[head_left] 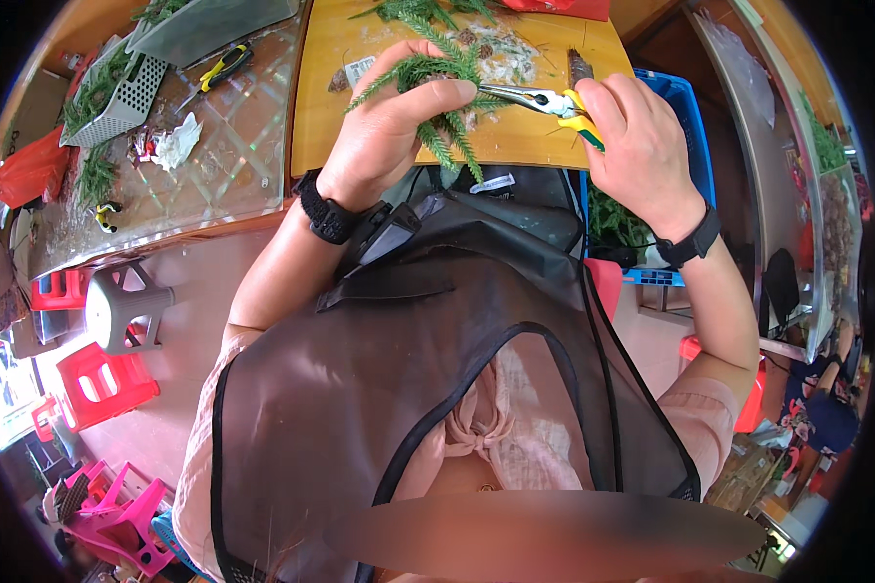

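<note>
My left hand (384,131) pinches an artificial pine sprig (413,70) between thumb and fingers, its green needles fanning above and below the grip. In my right hand (642,141) are long-nose pliers (544,100) with yellow and green handles. The metal jaws point left and reach the sprig beside my left thumb; whether they clamp a stem or wire is too small to tell. Beneath both hands is the yellow wooden table (603,44). A brown pine cone (338,81), a longer brown cone-like piece (579,66) and white fluffy scraps (515,63) lie on it.
To the left, a glass-topped table (233,175) bears a white perforated basket (117,107) of greenery, other pliers (226,68) and crumpled white tissue (178,144). A blue crate (695,136) with greenery stands below right. Grey (126,301) and red (107,384) stools sit lower left. Another person (822,403) is far right.
</note>
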{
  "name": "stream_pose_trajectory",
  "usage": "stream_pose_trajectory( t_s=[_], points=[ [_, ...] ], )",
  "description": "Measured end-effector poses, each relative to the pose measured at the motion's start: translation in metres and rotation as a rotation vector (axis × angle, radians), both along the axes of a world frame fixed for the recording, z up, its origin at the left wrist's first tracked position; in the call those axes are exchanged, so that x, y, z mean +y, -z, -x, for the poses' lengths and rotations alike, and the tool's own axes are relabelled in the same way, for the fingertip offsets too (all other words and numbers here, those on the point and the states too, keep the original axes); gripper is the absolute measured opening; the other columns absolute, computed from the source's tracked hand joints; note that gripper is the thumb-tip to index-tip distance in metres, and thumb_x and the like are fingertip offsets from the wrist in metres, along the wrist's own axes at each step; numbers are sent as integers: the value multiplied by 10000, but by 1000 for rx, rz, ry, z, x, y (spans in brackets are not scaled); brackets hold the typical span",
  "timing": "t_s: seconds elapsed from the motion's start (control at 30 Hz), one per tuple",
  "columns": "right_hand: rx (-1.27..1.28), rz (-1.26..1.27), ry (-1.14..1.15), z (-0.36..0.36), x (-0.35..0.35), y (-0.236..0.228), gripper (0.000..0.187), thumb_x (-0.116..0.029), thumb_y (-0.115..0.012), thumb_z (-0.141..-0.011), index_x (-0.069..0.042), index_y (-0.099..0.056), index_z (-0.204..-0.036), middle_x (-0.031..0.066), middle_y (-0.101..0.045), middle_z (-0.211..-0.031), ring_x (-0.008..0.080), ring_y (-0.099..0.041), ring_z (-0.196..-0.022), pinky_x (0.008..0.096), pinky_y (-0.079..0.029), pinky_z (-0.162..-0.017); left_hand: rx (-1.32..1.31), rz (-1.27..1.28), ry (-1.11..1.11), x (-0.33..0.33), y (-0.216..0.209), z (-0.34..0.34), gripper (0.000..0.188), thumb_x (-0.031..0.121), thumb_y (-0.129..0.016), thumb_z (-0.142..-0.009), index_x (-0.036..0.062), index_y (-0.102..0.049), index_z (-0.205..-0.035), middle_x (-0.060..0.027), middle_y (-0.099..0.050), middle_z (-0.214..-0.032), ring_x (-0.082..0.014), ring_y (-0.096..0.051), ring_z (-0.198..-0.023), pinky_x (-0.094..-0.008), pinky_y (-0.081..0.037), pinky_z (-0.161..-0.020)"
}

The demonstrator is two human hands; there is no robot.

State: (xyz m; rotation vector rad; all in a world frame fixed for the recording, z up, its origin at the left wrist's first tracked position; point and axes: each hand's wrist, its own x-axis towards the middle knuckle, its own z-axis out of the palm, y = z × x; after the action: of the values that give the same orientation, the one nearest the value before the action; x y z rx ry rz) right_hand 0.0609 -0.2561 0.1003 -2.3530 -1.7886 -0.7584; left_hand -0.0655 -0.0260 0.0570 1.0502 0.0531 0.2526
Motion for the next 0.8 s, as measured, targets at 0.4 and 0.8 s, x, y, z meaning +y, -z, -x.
stream_pose_trajectory(
  t_s=[0.4,0.8],
  points=[
    [-247,33,-79,-30,7,-14,460,-34,-742,-635,-64,-587,-1067,79,-543,-937,255,-586,-890,343,-495,-723,190,301,62,-2,0,-8,225,56,-664,-866,47,-564,-1067,-47,-631,-933,-151,-607,-790,-260,-447,-646],
    [286,-148,-27,-31,11,52,369,-168,-701,-829,-24,-544,-1130,145,-580,-1025,360,-576,-962,416,-480,-815,-43,192,-74,8,24,-15,256,66,-642,-881,67,-530,-1111,-60,-622,-991,-160,-609,-862,-278,-479,-702]
  ],
)
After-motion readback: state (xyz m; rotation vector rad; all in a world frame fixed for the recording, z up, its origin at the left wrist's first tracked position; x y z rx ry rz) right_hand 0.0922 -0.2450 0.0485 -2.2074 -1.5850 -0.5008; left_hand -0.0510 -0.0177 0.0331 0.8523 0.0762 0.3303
